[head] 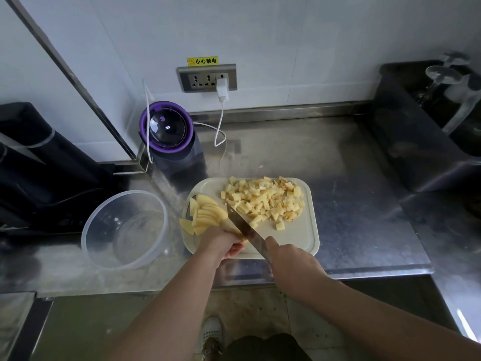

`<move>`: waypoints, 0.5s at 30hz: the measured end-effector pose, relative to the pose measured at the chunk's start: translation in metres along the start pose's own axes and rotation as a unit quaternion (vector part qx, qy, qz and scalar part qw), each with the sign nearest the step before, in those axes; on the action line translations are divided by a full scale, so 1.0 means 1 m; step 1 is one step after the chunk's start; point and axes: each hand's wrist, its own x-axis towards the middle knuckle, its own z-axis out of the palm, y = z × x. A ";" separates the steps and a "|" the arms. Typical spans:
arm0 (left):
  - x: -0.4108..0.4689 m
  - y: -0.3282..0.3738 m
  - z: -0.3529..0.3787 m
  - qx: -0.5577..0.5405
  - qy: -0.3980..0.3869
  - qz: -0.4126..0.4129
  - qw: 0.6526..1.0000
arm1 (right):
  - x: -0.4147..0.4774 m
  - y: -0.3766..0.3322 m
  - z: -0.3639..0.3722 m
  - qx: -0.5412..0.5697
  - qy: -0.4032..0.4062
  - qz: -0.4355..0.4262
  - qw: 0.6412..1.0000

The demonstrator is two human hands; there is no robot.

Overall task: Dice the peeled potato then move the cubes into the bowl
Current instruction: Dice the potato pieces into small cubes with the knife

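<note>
The knife (243, 226) is gripped in the right hand (292, 263); potato slices (208, 213) beside the blade are held under curled fingers of the left hand (221, 243), cubes (263, 200) heaped beyond.

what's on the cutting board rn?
On the cutting board: potato cubes piled at the far side, potato slices at the left, knife blade between them. The left hand covers the slices' near ends; the right hand hides the knife handle.

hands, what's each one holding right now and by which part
The right hand grips the knife by its handle end, blade over the cutting board. The left hand holds the potato slices at their near end, fingers curled on them.
</note>
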 end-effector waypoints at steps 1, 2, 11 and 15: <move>0.000 0.000 0.000 0.000 -0.002 0.002 1.000 | 0.001 0.000 -0.001 0.004 -0.001 -0.002 1.000; 0.000 0.001 0.000 -0.001 -0.004 0.004 1.000 | 0.002 0.000 -0.001 0.010 -0.003 -0.002 1.000; 0.001 0.004 -0.001 0.007 -0.004 -0.016 1.000 | 0.013 0.004 0.005 0.025 -0.019 -0.004 0.999; -0.002 0.005 -0.003 -0.013 -0.022 -0.015 1.000 | 0.017 0.003 0.009 0.003 -0.017 -0.002 1.000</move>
